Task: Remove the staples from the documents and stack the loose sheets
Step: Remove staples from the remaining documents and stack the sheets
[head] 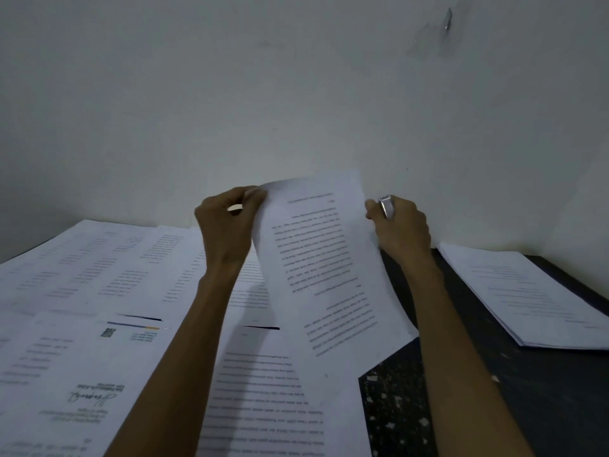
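A printed document (pixel 324 265) is held up above the table, tilted, with its text upside down to me. My left hand (pixel 227 222) pinches its top left corner between thumb and fingers. My right hand (pixel 400 225) grips the document's right edge and also holds a small silver metal tool (pixel 386 206), which sticks up from the fist. Whether a staple is in the corner cannot be seen. A neat stack of sheets (pixel 527 295) lies on the table at the right.
Several printed sheets (pixel 99 275) lie spread over the left and middle of the dark table (pixel 543 390). Small paper scraps (pixel 392 407) dot the table near the front. A pale wall (pixel 296 94) rises just behind the table.
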